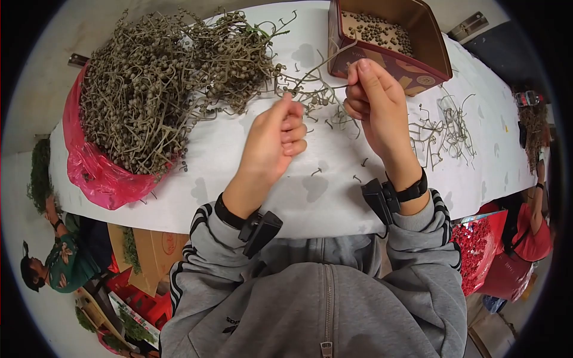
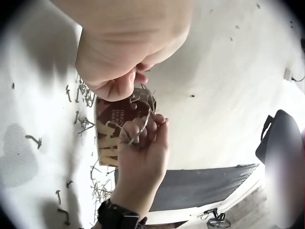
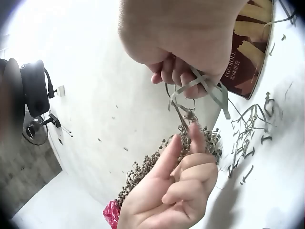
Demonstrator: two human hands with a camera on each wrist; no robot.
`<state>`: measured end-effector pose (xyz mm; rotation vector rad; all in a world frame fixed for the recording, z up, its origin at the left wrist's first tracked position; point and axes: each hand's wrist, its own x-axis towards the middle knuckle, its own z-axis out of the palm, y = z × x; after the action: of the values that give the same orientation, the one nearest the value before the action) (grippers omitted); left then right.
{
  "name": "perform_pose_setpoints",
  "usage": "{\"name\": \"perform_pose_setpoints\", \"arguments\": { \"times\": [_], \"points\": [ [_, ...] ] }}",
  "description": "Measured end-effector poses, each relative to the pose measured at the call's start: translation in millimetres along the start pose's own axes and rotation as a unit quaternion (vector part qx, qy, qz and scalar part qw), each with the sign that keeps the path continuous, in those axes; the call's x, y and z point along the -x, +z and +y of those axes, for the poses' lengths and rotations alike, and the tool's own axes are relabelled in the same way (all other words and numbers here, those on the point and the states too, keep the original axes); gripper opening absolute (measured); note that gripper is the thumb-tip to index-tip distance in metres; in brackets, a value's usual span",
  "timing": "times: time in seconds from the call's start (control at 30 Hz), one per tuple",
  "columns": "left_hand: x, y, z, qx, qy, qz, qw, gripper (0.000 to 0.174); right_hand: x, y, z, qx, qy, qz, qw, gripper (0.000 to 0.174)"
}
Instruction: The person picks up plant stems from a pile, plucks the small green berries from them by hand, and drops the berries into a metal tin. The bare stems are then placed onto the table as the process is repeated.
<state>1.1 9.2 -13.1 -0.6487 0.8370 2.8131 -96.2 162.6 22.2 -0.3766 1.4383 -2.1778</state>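
Note:
My right hand (image 1: 379, 104) grips thin dried stems (image 3: 222, 101) between thumb and curled fingers. They trail out toward my left hand (image 1: 271, 140), which is raised facing it with several fingers curled. In the right wrist view, the left thumb and forefinger stand around the tip of a stem, right below a small round seed head (image 3: 190, 115); I cannot tell whether they pinch it. A large heap of brown seed heads on stems (image 1: 137, 89) fills a pink plastic bag (image 1: 101, 182) on the left. Behind the right hand stands a dark red tin (image 1: 427, 77) with loose seed heads (image 1: 382, 33) inside.
Bare stem scraps (image 1: 450, 134) lie right of the tin, with several short bits scattered on the white tablecloth (image 1: 268, 203). At the sides are a person in green (image 1: 71, 259), a person in red (image 1: 534, 238) and a red container (image 1: 474, 244).

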Motion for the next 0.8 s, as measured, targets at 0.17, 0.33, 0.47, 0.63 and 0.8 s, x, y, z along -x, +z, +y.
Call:
{"name": "perform_pose_setpoints", "arguments": {
  "times": [0.17, 0.33, 0.47, 0.63, 0.8],
  "points": [
    [-0.4, 12.9, -10.2, -0.079, 0.022, -0.018, 0.996, 0.035, 0.1, -1.9, 2.8, -0.021, 0.01, -0.043, 0.999, 0.026],
    [2.2, 10.4, -7.9, -0.198, 0.105, -0.005, 0.975, 0.035, 0.7, -1.7, -5.9, 0.2, -0.112, -0.037, 0.973, 0.014],
    [10.9, 11.1, -4.5, -0.317, 0.16, 0.023, 0.934, 0.036, 1.7, -2.1, -16.1, 0.484, -0.318, -0.103, 0.809, 0.026],
    [13.7, 11.9, -2.6, -0.375, 0.211, -0.025, 0.902, 0.039, 11.6, 9.8, -7.9, 0.454, -0.3, -0.171, 0.822, 0.036],
    [13.7, 10.4, -8.9, -0.326, 0.225, -0.064, 0.916, 0.042, 10.1, 10.1, 1.5, 0.391, -0.254, -0.197, 0.862, 0.034]
  ]
}}
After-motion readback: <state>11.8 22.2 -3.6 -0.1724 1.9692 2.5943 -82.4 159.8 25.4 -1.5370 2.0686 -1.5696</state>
